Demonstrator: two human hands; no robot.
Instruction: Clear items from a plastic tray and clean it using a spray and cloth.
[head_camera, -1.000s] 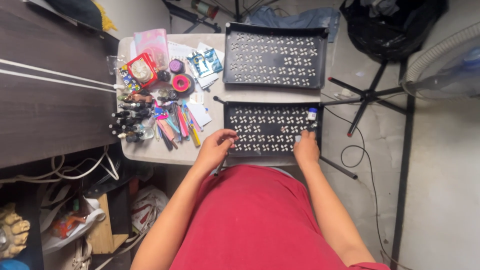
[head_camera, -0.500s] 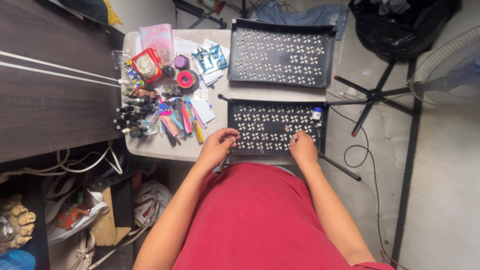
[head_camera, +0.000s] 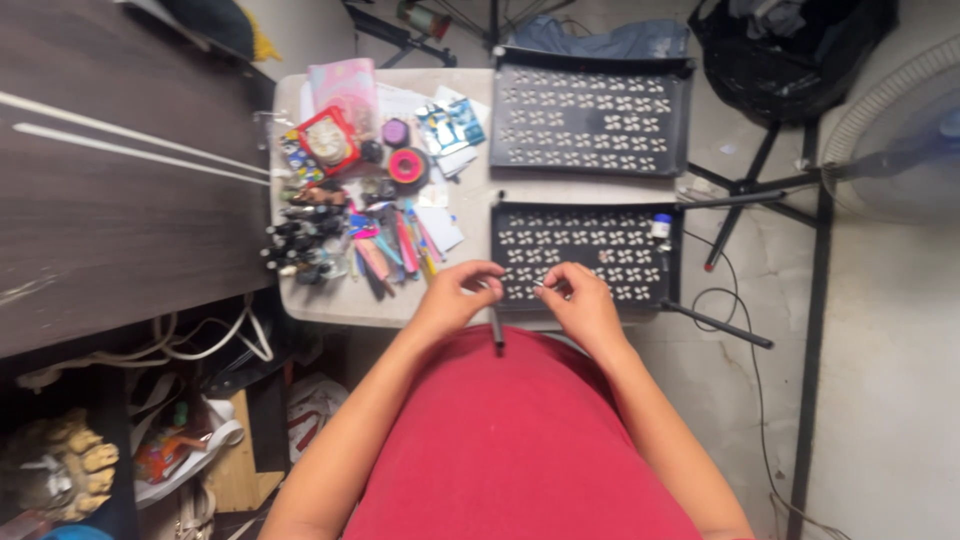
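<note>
Both hands have drawn back from the near tray's front edge toward the body since half a second ago, and a dark pen now shows between them. Largest in view is the dark wooden surface (head_camera: 120, 200) on the left, with the small pale table (head_camera: 470, 195) butted against it. On the table's far right side lies a black perforated tray (head_camera: 590, 120), and a second black perforated tray (head_camera: 585, 255) lies nearer the person, its front edge just beyond the hands. A white fan (head_camera: 895, 130) stands on the floor at the right, behind the black legs of a stand (head_camera: 760, 185). Left of the trays, a heap of pens and markers (head_camera: 385, 250) spreads over the table, with a row of small dark bottles (head_camera: 295, 240) at its left edge, a pink tape roll (head_camera: 407, 166) and a red square box (head_camera: 325, 143) farther back. The left hand (head_camera: 455, 300) curls over the near tray's front left corner, its thumb and fingers pinched closed on the top of the slim dark pen (head_camera: 497, 328), which hangs down toward the red shirt. The right hand (head_camera: 580, 300) sits just beside it, fingers bent inward with the tips held together; whether they grip anything I cannot tell. A small white bottle with a blue cap (head_camera: 660, 226) stands at the near tray's right rim.
</note>
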